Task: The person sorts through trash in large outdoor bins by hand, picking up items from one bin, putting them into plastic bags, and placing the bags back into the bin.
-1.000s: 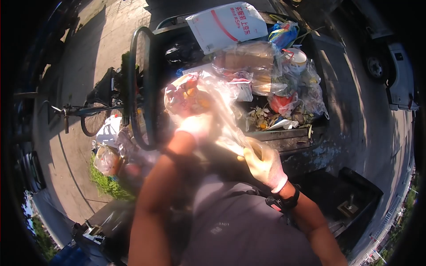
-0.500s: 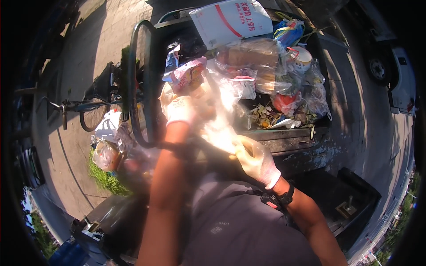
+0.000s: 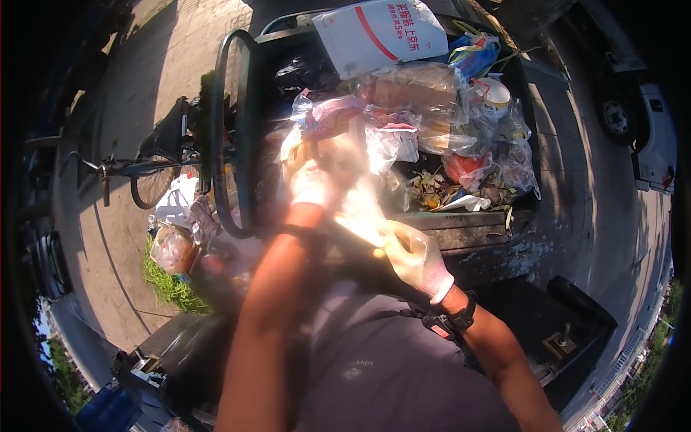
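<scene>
One gloved hand [image 3: 419, 261] pinching pale plastic [image 3: 362, 209], left hand [image 3: 313, 180] near pink wrapper [image 3: 333, 113]

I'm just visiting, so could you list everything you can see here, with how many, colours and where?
Open bin: 1, dark, centre
Hoop rail: 1, dark green, bin's left end
Printed bag: 1, white and red, bin's top
Black bag: 1, black, bin's upper left
Blue bag: 1, blue, bin's upper right
Tub: 1, white, below blue bag
Food scraps: many, mixed, bin's lower right
Pale plastic: glare hides count, whitish, between hands
Bicycle: 1, dark, left
Grass: 1 clump, green, lower left
Vehicle: 1, white, right edge
Other litter: uncountable
Shirt: 1, grey, lower centre
Gloved hands: 2, pale; left hand centre, right hand below bin
</scene>
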Demonstrator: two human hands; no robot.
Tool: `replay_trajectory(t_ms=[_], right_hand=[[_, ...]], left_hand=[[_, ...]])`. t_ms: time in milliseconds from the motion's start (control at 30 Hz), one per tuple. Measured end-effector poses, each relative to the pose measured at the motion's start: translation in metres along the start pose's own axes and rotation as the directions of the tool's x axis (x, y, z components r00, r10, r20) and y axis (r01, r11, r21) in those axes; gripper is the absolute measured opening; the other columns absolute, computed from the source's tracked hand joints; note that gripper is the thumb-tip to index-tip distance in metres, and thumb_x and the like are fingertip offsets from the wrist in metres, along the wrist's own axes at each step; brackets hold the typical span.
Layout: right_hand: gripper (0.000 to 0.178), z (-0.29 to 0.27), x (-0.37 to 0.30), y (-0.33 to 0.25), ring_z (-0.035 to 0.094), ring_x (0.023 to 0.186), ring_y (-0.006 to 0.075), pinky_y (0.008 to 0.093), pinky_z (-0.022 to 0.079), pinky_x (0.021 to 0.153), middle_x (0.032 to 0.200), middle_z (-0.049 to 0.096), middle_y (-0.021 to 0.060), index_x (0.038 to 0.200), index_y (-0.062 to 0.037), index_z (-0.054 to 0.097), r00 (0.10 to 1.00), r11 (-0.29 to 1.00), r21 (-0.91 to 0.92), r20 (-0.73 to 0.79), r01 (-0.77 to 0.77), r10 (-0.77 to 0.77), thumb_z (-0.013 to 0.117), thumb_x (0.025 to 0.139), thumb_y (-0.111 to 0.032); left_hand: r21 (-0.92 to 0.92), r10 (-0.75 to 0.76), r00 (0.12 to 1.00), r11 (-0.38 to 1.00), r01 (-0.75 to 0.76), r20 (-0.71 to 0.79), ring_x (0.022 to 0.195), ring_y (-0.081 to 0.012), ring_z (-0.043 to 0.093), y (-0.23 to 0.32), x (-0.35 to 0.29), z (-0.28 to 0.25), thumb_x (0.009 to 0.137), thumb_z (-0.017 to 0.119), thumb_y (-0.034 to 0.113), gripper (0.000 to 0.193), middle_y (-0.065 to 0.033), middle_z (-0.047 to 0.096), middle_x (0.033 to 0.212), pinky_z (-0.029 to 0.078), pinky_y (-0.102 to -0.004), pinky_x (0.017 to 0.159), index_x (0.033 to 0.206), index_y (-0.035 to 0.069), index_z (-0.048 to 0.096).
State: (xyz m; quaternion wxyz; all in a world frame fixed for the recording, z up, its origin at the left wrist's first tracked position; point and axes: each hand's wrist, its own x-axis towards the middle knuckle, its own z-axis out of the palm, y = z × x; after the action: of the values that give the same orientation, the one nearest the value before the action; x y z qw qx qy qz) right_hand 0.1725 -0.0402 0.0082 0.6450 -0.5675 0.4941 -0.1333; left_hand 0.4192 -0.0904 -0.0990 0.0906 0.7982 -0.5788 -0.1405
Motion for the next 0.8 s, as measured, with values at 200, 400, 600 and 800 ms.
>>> replay_trajectory(t_ms=[200,400,600,800], right_hand=[[0.034,0.000,0.004,0.010,0.071,0.091,0.0097,0.0266,0.056,0.084,0.112,0.076,0.0076,0.136,0.0035,0.066,1.000,1.000,0.016,0.025,0.011,-0.011,0.058,0.109,-0.016],[0.036,0.005,0.014,0.024,0.070,0.088,0.0093,0.0268,0.055,0.083,0.110,0.076,0.0056,0.135,0.0038,0.066,0.998,0.996,0.080,0.037,0.039,-0.042,0.060,0.110,-0.021],[0.031,0.015,0.020,0.027,0.070,0.084,0.0094,0.0277,0.055,0.079,0.098,0.076,0.0050,0.129,0.0019,0.069,1.000,0.992,0.120,0.004,0.024,-0.025,0.060,0.109,-0.021],[0.031,0.022,0.022,0.031,0.072,0.084,0.0111,0.0297,0.056,0.080,0.098,0.078,0.0073,0.128,0.0004,0.069,0.999,0.999,0.007,0.011,0.031,-0.031,0.060,0.108,-0.022]], left_hand=[[-0.157,-0.159,0.960,0.967,0.199,0.231,0.119,-0.0401,0.066,0.009,0.002,-0.013,0.090,0.063,0.042,0.060,-0.0199,0.069,0.131,0.045,-0.0515,0.106,0.135,0.002,0.064],[-0.104,-0.130,0.991,0.987,0.125,-0.037,0.124,-0.0405,0.063,0.013,0.001,-0.028,0.092,0.061,0.041,0.059,-0.0186,0.068,0.132,0.048,-0.0499,0.106,0.136,0.002,0.063],[-0.192,-0.196,0.874,0.932,0.306,0.444,0.115,-0.0375,0.071,0.002,0.008,-0.038,0.093,0.063,0.047,0.057,-0.0255,0.074,0.122,0.054,-0.0443,0.100,0.132,0.005,0.070],[-0.322,-0.154,0.973,0.925,0.203,0.170,0.116,-0.0317,0.071,-0.024,0.009,-0.028,0.092,0.068,0.038,0.049,-0.0179,0.072,0.130,0.054,-0.0383,0.102,0.132,0.010,0.072]])
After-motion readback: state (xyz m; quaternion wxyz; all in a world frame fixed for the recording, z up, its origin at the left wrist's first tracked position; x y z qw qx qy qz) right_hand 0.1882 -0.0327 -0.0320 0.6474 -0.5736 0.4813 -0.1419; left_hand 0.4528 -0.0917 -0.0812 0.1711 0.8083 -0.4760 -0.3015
